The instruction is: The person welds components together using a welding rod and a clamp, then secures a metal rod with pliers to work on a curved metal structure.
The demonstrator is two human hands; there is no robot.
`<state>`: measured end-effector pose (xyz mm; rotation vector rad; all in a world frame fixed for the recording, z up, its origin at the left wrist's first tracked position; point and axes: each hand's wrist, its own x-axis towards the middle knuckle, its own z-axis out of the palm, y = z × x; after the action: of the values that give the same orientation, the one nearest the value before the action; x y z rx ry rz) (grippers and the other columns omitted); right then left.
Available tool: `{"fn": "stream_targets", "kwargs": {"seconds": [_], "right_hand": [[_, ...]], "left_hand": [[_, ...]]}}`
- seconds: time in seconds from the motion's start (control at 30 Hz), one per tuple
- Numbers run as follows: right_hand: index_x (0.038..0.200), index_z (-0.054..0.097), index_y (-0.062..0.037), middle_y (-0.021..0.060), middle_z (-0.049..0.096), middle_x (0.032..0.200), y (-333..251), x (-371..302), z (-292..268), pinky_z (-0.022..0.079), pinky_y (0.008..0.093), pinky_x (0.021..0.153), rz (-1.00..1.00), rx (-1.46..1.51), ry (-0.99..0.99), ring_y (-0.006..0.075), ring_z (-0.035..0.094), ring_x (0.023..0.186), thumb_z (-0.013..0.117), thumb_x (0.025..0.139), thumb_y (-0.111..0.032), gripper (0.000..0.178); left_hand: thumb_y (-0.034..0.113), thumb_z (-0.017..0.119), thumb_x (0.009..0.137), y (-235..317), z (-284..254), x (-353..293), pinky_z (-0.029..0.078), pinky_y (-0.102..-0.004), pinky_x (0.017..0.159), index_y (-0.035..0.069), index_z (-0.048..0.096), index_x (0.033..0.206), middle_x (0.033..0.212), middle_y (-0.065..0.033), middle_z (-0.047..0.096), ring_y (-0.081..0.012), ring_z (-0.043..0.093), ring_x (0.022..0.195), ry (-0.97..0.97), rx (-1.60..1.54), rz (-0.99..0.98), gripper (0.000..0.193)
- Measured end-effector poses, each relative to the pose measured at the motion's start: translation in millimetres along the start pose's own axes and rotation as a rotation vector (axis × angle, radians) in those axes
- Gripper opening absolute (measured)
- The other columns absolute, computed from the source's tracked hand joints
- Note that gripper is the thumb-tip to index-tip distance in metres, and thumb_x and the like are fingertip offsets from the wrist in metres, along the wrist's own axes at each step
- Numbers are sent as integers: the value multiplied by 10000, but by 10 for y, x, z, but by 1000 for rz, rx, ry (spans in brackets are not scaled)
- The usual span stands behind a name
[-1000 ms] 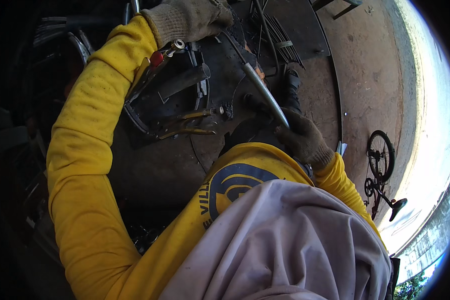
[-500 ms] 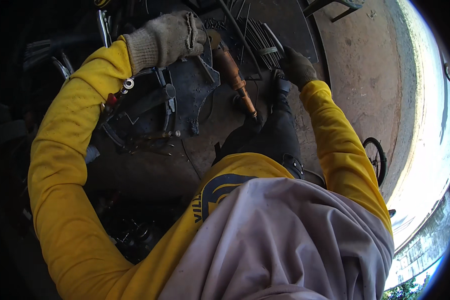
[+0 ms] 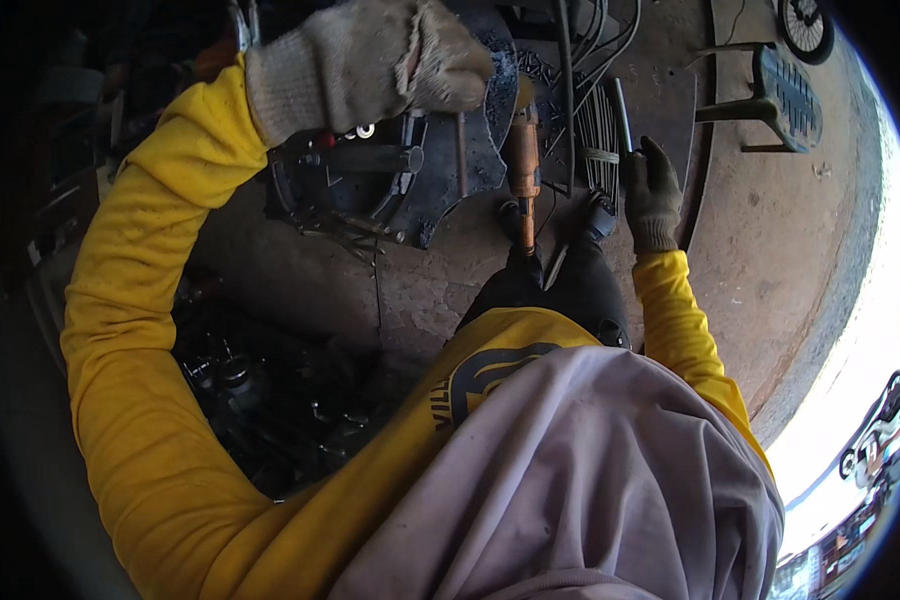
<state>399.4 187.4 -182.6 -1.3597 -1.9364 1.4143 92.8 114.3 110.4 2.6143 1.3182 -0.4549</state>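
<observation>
Right hand (image 3: 656,190) moved beside bundled rods (image 3: 597,130), fingers gripping tube (image 3: 623,115); left hand (image 3: 385,65) clutches bar (image 3: 461,155).

Right of upper centre, a slim silvery rod (image 3: 623,115) slants slightly; at upper centre, a brown bar (image 3: 461,158) runs nearly vertical.

Left hand (image 3: 390,65): runs off at the upper edge; curls fingertips out of sight.
Brown bar (image 3: 461,160): vanishes at its upper end behind the glove.
Right hand (image 3: 655,190): hides the lower end of the pale rod (image 3: 621,112).
Lower-left clutter (image 3: 260,390): sinks into shadow, too dark to tell.
Vehicles (image 3: 875,430): blur at the right rim.
</observation>
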Motion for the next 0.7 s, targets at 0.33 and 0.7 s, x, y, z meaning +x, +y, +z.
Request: {"fn": "stream_targets", "kwargs": {"seconds": [0.33,0.7], "right_hand": [[1220,646,30,56,678,842,-2025,-469,-975,462,228,585,-150,319,-747,77,581,643,613,1013,-318,406],[1183,644,28,68,650,855,-1118,-589,-1054,517,261,649,177,401,-790,118,614,702,578,1028,-228,307]], "left_hand": [[267,650,914,1128,-502,438,553,-372,848,169,653,1065,1109,-35,683,-235,662,962,433,21,-387,180],[260,659,907,3066,1742,-709,524,-401,822,175,634,1205,1200,-42,650,-256,653,929,484,-76,-1378,311]]}}
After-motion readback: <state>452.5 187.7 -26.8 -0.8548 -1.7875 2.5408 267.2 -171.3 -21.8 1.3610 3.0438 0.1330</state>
